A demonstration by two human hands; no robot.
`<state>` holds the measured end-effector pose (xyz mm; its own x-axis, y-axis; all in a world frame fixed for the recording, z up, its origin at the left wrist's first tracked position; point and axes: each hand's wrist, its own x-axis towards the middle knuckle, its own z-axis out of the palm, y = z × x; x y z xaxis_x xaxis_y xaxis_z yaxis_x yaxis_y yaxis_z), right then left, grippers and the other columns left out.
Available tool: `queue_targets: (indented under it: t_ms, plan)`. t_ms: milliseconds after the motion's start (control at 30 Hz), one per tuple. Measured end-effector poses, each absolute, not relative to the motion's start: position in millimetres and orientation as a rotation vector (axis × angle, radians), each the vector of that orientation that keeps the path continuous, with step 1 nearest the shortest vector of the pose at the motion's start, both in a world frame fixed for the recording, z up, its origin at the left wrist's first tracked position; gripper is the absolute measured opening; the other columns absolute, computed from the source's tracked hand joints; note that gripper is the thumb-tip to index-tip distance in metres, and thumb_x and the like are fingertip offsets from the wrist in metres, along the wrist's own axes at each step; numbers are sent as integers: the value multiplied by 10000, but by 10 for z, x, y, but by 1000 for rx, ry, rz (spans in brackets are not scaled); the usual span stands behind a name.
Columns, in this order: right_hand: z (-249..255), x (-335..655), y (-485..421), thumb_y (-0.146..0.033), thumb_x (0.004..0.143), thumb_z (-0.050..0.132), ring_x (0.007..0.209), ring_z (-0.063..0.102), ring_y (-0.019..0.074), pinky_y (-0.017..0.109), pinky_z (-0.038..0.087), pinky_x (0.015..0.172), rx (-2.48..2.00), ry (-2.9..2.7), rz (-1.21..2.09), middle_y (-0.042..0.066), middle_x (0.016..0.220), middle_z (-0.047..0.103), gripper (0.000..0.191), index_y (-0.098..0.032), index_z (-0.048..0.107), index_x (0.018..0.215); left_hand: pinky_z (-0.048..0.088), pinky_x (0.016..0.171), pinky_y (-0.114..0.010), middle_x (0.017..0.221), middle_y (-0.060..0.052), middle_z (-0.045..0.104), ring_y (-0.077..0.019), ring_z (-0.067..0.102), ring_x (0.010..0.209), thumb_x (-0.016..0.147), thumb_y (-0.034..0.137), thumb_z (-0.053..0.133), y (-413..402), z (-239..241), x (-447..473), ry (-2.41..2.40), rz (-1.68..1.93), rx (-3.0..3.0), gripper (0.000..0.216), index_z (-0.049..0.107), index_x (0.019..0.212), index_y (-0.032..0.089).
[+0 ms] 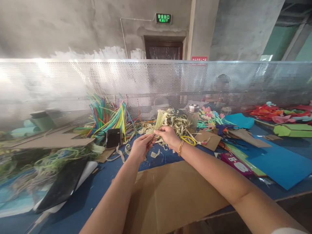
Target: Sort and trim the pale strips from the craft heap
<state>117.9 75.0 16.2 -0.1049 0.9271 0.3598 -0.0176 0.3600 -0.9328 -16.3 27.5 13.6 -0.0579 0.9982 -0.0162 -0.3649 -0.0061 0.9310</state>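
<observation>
Pale green-yellow dried husk-like strips, gathered in a fanned bundle [161, 119], stand up between my hands above the blue table [97, 188]. My left hand [142, 147] is closed, its thumb and fingers pinching the lower end of the bundle. Touching the left fingertips, my right hand [169, 135] grips the same bundle from the right side. A gold bracelet [180, 148] circles the right wrist. Just behind the hands lies a heap of curled dried strips [179, 122]. Small loose scraps are scattered beneath my fingers. The exact finger contact is partly hidden.
A cardboard sheet [175, 191] lies under my forearms. Coloured fuzzy stems [107, 113] and a phone [113, 138] sit left. A lidded bottle [193, 115], a purple case [236, 164] and a blue sheet [280, 162] are right. A perforated metal partition [136, 74] stands behind.
</observation>
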Motion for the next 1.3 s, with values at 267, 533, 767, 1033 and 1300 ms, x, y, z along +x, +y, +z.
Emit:
queue_targets:
  t_ms: [267,533,767,1033,1300]
  plan:
    - [179,1205,774,-437,637,721,554,443,94,241,384,562,-910,-1424,973,-23,564,547,300,-163,607,590,437,467,-127,671,-40,666,-60,573,539,630,203,808,261,157,-148,961,1389,857,202,707,772,103]
    - [169,1196,761,-404,667,701,563,469,102,254,389,592,-898,-1457,915,-18,580,564,264,-166,614,591,460,493,-119,691,-44,672,-48,565,536,636,207,815,265,127,-163,993,1377,907,217,720,794,93]
    - [253,1278,745,-366,732,685,704,588,136,255,418,672,-914,-1720,845,32,779,697,186,-180,697,746,470,487,-92,649,-6,616,-30,562,508,779,65,664,300,156,-174,820,1471,617,67,643,741,115]
    - [284,1360,792,-438,718,686,543,486,100,239,349,554,-1049,-1749,743,2,615,647,273,-168,716,685,488,486,-79,676,9,590,-22,559,508,866,81,568,317,198,-181,670,1518,381,98,598,800,147]
    - [299,1403,779,-389,708,698,494,429,90,244,311,516,-1103,-1801,677,-18,516,576,225,-177,722,636,473,501,-95,682,-12,625,-26,564,520,844,55,570,307,213,-171,714,1609,394,123,623,757,125]
